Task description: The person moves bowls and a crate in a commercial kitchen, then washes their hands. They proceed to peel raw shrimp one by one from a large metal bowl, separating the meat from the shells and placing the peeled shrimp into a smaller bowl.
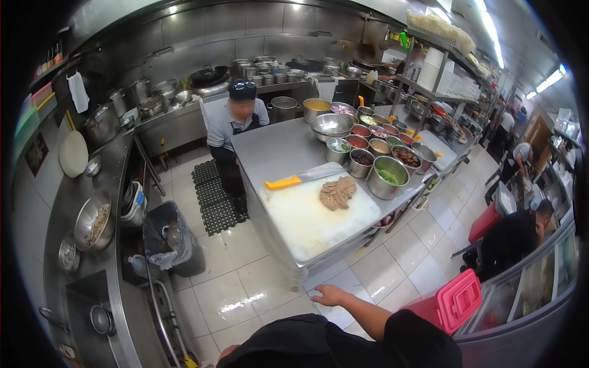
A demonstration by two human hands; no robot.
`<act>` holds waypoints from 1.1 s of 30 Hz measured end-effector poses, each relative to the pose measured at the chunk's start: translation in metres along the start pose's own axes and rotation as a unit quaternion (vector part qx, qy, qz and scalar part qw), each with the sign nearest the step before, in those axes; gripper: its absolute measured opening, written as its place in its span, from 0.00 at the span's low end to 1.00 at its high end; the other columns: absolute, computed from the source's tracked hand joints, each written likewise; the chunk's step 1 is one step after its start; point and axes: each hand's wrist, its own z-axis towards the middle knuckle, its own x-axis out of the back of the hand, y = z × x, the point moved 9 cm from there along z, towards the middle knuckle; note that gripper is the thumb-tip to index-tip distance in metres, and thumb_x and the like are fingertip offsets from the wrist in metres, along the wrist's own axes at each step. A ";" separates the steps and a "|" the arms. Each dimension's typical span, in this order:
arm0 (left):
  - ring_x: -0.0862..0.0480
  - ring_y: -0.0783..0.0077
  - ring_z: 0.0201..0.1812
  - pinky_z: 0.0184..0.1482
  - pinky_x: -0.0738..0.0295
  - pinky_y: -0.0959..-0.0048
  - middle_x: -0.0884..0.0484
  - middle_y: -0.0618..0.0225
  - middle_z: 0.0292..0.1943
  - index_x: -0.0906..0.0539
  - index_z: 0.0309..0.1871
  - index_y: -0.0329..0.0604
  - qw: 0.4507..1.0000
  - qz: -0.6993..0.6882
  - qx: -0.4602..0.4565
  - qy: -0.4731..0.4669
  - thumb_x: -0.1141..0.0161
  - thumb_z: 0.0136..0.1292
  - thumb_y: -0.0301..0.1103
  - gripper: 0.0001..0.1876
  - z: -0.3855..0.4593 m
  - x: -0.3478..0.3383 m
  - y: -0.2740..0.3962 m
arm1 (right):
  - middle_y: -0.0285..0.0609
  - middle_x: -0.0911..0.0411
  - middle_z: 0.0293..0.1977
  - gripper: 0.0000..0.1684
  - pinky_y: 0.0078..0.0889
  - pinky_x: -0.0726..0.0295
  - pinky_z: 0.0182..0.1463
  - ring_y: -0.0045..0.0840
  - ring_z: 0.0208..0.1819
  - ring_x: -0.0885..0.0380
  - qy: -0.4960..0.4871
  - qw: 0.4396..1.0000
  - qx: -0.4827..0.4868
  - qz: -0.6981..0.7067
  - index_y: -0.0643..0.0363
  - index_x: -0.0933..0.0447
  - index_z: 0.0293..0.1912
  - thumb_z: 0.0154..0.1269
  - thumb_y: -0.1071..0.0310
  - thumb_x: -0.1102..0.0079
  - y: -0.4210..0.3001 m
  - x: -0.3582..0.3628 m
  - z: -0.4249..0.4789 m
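Observation:
My right hand [328, 295] is held out over the tiled floor, holding nothing, its fingers apart. It is closest to the near corner of a white cutting board [299, 225] on a steel worktable [267, 138], and apart from it. Sliced cooked meat [338, 193] is heaped on the board. Behind the meat lies a knife [283, 182] with a yellow handle, its blade pointing right. Only a sliver of my left hand or forearm [228, 351] shows beside my black clothing; its fingers are hidden.
Several steel pots, including one of greens [388, 178], crowd the table's right side. A person [241, 112] sits behind the table's left end. On the left are a lined trash bin [195, 257] and a sink [87, 292]. A red lidded bin [423, 303] stands right; others work beyond.

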 end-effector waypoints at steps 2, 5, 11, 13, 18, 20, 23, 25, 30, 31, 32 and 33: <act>0.19 0.48 0.56 0.58 0.25 0.57 0.17 0.47 0.53 0.18 0.55 0.40 0.999 -0.020 0.024 0.010 0.39 0.63 0.49 0.25 0.009 0.028 -0.012 | 0.59 0.24 0.58 0.43 0.41 0.27 0.64 0.47 0.60 0.25 0.006 1.000 0.012 0.008 0.66 0.29 0.63 0.67 0.37 0.46 -0.033 0.005 0.007; 0.19 0.48 0.56 0.58 0.25 0.57 0.17 0.47 0.53 0.18 0.55 0.40 0.998 -0.051 0.031 0.026 0.39 0.63 0.48 0.24 0.019 0.062 -0.022 | 0.57 0.23 0.57 0.40 0.39 0.26 0.63 0.45 0.60 0.24 -0.030 0.994 -0.008 0.101 0.66 0.28 0.63 0.68 0.40 0.44 -0.068 0.001 0.012; 0.19 0.48 0.56 0.58 0.25 0.57 0.17 0.48 0.53 0.18 0.55 0.41 0.993 -0.114 0.029 0.029 0.40 0.64 0.47 0.23 0.006 0.105 -0.018 | 0.47 0.17 0.46 0.30 0.30 0.21 0.50 0.25 0.45 0.18 -0.009 0.961 -0.026 0.274 0.67 0.26 0.61 0.71 0.53 0.40 -0.143 0.040 0.060; 0.19 0.48 0.56 0.58 0.26 0.57 0.17 0.48 0.53 0.18 0.55 0.41 0.990 -0.134 0.036 0.023 0.41 0.65 0.47 0.23 -0.001 0.120 -0.017 | 0.45 0.17 0.42 0.28 0.27 0.21 0.47 0.23 0.43 0.18 0.012 0.957 -0.038 0.286 0.69 0.26 0.60 0.71 0.56 0.40 -0.169 0.068 0.105; 0.19 0.47 0.56 0.58 0.26 0.57 0.18 0.48 0.53 0.18 0.55 0.41 0.981 -0.191 -0.010 -0.004 0.42 0.65 0.46 0.22 0.000 0.168 0.000 | 0.44 0.17 0.41 0.26 0.27 0.21 0.48 0.22 0.42 0.19 0.011 0.974 0.156 0.164 0.69 0.25 0.58 0.70 0.59 0.39 -0.323 0.113 0.274; 0.19 0.47 0.56 0.58 0.26 0.56 0.18 0.48 0.53 0.18 0.55 0.41 0.970 -0.233 -0.068 -0.024 0.42 0.66 0.46 0.21 -0.016 0.202 0.003 | 0.54 0.17 0.49 0.28 0.33 0.21 0.55 0.34 0.50 0.17 0.006 0.969 0.240 0.061 0.68 0.24 0.58 0.67 0.55 0.38 -0.448 0.128 0.299; 0.19 0.47 0.56 0.58 0.26 0.56 0.18 0.48 0.53 0.18 0.55 0.41 0.941 -0.291 -0.169 0.020 0.42 0.66 0.45 0.21 -0.033 0.290 0.006 | 0.55 0.19 0.51 0.27 0.35 0.21 0.55 0.39 0.51 0.18 -0.025 0.929 0.369 0.023 0.66 0.23 0.56 0.65 0.57 0.36 -0.618 0.124 0.320; 0.19 0.47 0.55 0.58 0.26 0.57 0.18 0.48 0.53 0.19 0.56 0.42 0.962 -0.232 -0.092 0.112 0.45 0.69 0.44 0.19 -0.056 0.371 -0.004 | 0.55 0.20 0.51 0.25 0.36 0.21 0.54 0.42 0.50 0.19 -0.015 0.882 0.468 -0.058 0.65 0.23 0.56 0.64 0.59 0.35 -0.718 0.110 0.314; 0.15 0.57 0.50 0.54 0.22 0.63 0.14 0.56 0.47 0.19 0.55 0.43 0.902 -0.218 -0.016 0.372 0.44 0.71 0.39 0.15 -0.130 0.606 -0.049 | 0.52 0.19 0.43 0.18 0.41 0.21 0.52 0.46 0.45 0.20 0.063 0.790 0.608 -0.042 0.61 0.19 0.49 0.61 0.64 0.34 -0.865 0.050 0.321; 0.14 0.56 0.47 0.50 0.21 0.63 0.14 0.56 0.44 0.17 0.52 0.41 0.833 -0.222 -0.093 0.498 0.42 0.70 0.35 0.12 -0.140 0.646 -0.062 | 0.51 0.19 0.41 0.16 0.41 0.21 0.51 0.45 0.44 0.19 0.070 0.777 0.624 -0.046 0.60 0.18 0.47 0.61 0.64 0.34 -0.883 0.040 0.321; 0.14 0.55 0.45 0.48 0.21 0.63 0.14 0.54 0.44 0.16 0.49 0.41 0.824 -0.207 -0.073 0.522 0.40 0.68 0.33 0.11 -0.148 0.684 -0.069 | 0.49 0.19 0.39 0.14 0.42 0.21 0.49 0.44 0.42 0.20 0.066 0.780 0.619 -0.062 0.60 0.17 0.45 0.60 0.64 0.34 -0.893 0.027 0.330; 0.15 0.53 0.46 0.48 0.21 0.63 0.14 0.54 0.44 0.16 0.49 0.41 0.823 -0.172 -0.066 0.537 0.39 0.67 0.32 0.10 -0.149 0.716 -0.076 | 0.48 0.19 0.37 0.13 0.42 0.21 0.48 0.43 0.41 0.20 0.062 0.782 0.615 -0.077 0.59 0.17 0.43 0.60 0.64 0.34 -0.900 0.016 0.338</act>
